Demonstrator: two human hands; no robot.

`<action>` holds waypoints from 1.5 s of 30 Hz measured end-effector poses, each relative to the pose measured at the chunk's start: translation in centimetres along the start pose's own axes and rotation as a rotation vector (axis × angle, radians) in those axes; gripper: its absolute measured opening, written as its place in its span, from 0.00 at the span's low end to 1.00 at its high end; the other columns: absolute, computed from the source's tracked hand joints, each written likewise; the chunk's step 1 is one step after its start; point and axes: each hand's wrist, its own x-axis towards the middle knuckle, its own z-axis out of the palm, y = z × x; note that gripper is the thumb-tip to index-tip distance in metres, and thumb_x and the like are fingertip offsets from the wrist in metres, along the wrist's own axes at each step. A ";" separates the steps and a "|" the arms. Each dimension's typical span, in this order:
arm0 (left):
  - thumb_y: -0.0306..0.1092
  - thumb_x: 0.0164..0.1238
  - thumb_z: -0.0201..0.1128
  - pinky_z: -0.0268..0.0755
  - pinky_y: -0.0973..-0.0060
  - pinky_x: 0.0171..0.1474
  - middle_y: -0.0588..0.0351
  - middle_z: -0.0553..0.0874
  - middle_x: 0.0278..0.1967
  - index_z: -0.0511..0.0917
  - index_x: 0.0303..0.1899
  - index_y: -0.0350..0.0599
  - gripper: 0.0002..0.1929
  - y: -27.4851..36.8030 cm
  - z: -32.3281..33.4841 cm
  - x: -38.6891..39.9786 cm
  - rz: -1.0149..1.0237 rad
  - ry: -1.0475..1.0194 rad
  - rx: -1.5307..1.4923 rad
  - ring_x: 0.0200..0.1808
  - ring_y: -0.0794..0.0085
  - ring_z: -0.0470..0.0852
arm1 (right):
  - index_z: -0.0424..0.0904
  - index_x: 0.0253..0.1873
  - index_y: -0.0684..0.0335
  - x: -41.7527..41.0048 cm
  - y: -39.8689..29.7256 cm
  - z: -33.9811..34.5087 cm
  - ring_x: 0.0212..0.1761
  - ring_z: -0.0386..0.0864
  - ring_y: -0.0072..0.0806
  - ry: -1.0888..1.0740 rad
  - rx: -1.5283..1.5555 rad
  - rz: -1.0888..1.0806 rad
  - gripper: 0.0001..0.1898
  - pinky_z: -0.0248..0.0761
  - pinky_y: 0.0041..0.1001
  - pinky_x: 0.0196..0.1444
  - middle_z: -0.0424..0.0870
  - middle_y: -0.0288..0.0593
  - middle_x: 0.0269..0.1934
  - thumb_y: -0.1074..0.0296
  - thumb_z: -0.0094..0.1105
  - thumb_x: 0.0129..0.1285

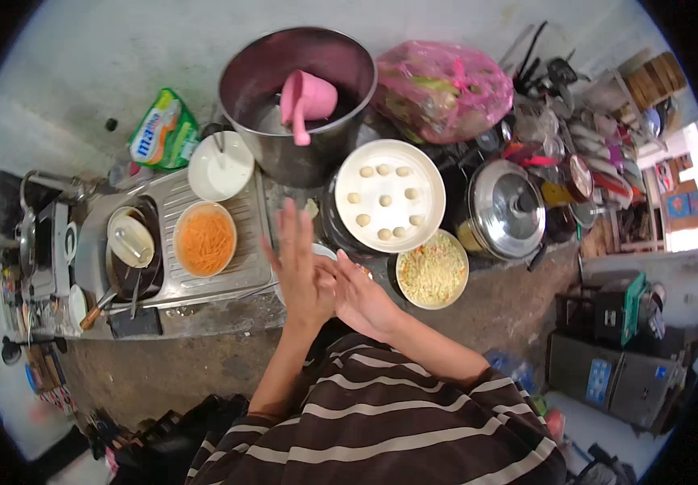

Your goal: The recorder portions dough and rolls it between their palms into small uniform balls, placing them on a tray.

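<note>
My left hand [300,273] is raised with its fingers apart, and my right hand [364,300] meets it near the palm. Whether something small lies between them is hidden. Beyond them, a round cream plate [385,239] bears several small pale dough balls [385,200], set apart from each other. A bowl of chopped vegetables topped with noodle-like shreds [433,273] stands nearer, at the plate's lower right. To the left, a bowl of shredded carrot [206,239] rests on the sink's drainboard. Behind my hands, a white bowl [323,250] is mostly covered.
A large metal pot [300,163] holds a pink dipper [309,100]. Beside it lies a pink plastic bag of greens [446,91]. A lidded pan [508,209] stands right, its handle towards the counter edge. At left are a white bowl [221,167] and a filled sink [158,267].
</note>
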 end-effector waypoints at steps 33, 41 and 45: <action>0.68 0.75 0.41 0.37 0.40 0.77 0.36 0.61 0.76 0.56 0.77 0.49 0.40 16.0 11.7 0.1 0.217 -0.081 -0.273 0.78 0.43 0.59 | 0.61 0.73 0.65 -6.9 -7.0 -10.8 0.70 0.72 0.47 -0.302 -0.006 0.137 0.33 0.67 0.38 0.69 0.69 0.60 0.71 0.42 0.38 0.79; 0.69 0.73 0.40 0.36 0.42 0.77 0.42 0.63 0.76 0.61 0.76 0.48 0.41 16.4 11.1 -0.9 0.179 -0.074 -0.051 0.78 0.47 0.59 | 0.55 0.76 0.65 -8.0 -6.6 -9.3 0.70 0.72 0.51 -0.502 -0.298 -0.530 0.39 0.64 0.43 0.72 0.68 0.61 0.71 0.39 0.41 0.74; 0.70 0.74 0.36 0.39 0.43 0.77 0.44 0.65 0.75 0.64 0.75 0.48 0.41 16.2 9.9 -1.2 0.268 -0.243 0.037 0.78 0.50 0.61 | 0.59 0.74 0.65 -7.5 -4.1 -12.8 0.67 0.76 0.43 -0.671 -0.150 -0.210 0.37 0.71 0.38 0.65 0.74 0.55 0.68 0.40 0.46 0.73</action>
